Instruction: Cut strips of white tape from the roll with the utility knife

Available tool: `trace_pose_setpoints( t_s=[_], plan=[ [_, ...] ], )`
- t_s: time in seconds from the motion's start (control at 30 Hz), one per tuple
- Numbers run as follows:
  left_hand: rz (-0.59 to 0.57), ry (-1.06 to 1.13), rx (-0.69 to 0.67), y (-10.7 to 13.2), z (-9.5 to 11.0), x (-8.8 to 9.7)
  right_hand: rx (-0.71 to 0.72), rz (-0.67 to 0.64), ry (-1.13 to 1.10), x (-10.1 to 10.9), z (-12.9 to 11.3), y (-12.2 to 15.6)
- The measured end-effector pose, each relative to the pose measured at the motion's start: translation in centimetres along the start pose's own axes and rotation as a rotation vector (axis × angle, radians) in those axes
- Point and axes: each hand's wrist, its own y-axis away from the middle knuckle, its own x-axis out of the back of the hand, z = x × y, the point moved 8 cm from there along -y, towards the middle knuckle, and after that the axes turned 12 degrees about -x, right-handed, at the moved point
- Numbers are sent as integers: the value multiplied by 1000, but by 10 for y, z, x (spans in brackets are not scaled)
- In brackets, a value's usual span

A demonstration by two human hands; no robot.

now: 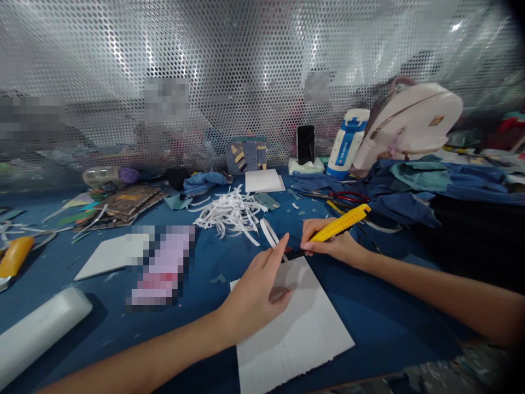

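My right hand [322,241] is closed round a yellow utility knife [343,223] at the far edge of the sheets. A dark piece [294,254] shows beyond its fingertips; whether it is the knife's tip I cannot tell. My left hand [256,295] rests on the white paper [303,323], thumb and forefinger spread apart, with nothing in it. The paper's near edge is ragged. Just past the left fingertips a narrow white strip [268,233] curls up. Behind it lies a loose heap of cut paper strips [232,210].
Scissors with red handles [348,195] and blue cloth [410,202] lie to the right. A white-and-blue bottle [348,145], a phone [305,145] and a pale backpack [418,120] stand at the back. At left are a white bar [49,328] and a yellow-handled tool [16,257].
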Motion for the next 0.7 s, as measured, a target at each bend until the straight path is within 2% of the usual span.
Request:
trace_pose_setpoints(
  t_s=[0.33,0.5,0.7],
  plan=[
    [-6,4,11,0,-5,-1,-138,-109,-226,-12,15,1],
    [-5,20,53,0,-8,-1,-56,-72,-139,-9,6,3],
    [29,43,58,1,-11,0,124,-30,157,-7,-20,7]
  ],
)
